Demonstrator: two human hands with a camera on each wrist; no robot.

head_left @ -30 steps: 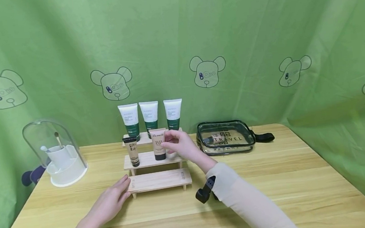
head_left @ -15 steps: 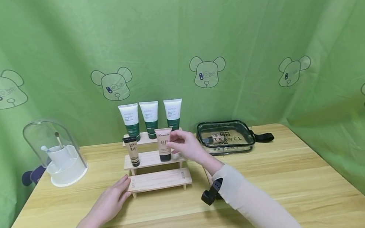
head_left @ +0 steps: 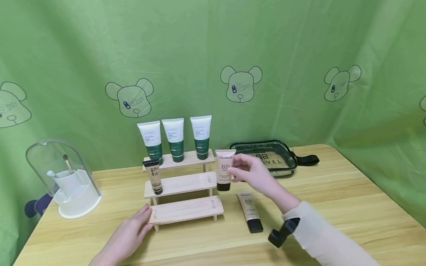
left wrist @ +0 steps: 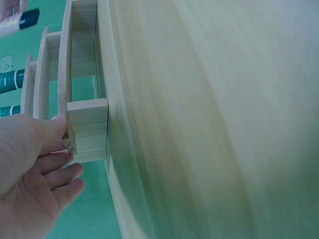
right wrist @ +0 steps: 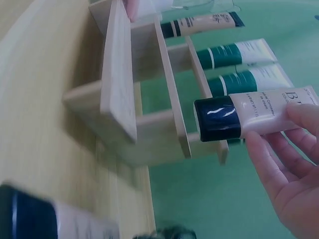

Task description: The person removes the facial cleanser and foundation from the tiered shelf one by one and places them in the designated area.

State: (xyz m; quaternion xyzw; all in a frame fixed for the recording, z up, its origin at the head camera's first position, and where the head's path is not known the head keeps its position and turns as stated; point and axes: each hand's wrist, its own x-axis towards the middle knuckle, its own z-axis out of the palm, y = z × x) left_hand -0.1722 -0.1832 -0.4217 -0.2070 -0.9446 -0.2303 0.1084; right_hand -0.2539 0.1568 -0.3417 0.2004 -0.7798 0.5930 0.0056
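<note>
My right hand (head_left: 252, 172) pinches a pink BB cream tube (head_left: 223, 171) with a black cap, held cap down just right of the middle step. In the right wrist view the thumb and fingers grip the tube's body (right wrist: 266, 110). My left hand (head_left: 129, 233) holds the left end of the lowest step of a three-step wooden display rack (head_left: 185, 210); the left wrist view shows thumb and fingers (left wrist: 57, 124) around that edge. A beige tube with a black cap (head_left: 156, 178) stands on the middle step's left. Another BB cream tube (head_left: 250, 212) lies on the table beside the rack.
Three white-and-green tubes (head_left: 175, 139) stand along the top step. A transparent travel pouch (head_left: 281, 170) lies behind my right hand, partly covered by it. A white brush holder (head_left: 77, 199) with a clear dome stands at left. A green curtain hangs behind the table (head_left: 324, 225).
My right hand has carried the BB cream tube from the middle step to the right, off the rack. The tube lying on the table has come into sight. My left hand stays put.
</note>
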